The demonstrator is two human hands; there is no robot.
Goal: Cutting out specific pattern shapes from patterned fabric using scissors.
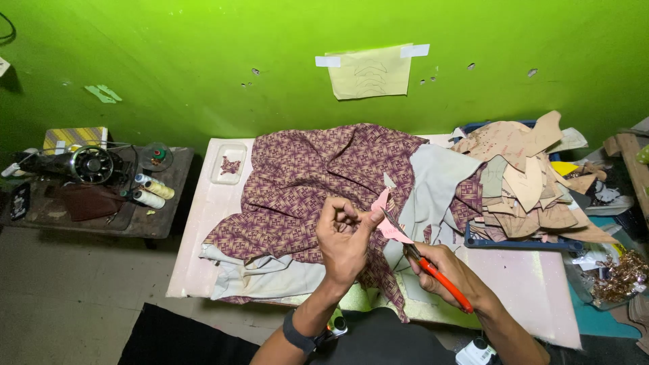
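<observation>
While the left hand (pixel 345 236) pinches a pink paper piece (pixel 387 217) up over the patterned cloth (pixel 304 176), the right hand (pixel 446 270) grips orange-handled scissors (pixel 433 270), blades at the paper's lower edge. Seemingly lifted for a clean cut, the paper runs upper left to lower right; the scissors point up-left.

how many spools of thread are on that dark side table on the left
2 show clearly: a yellowish thread spool and a paler thread spool just in front of it, beside the sewing machine. Others may be hidden.

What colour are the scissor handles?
Orange-red scissor handles, gripped in the right hand; head view.
</observation>
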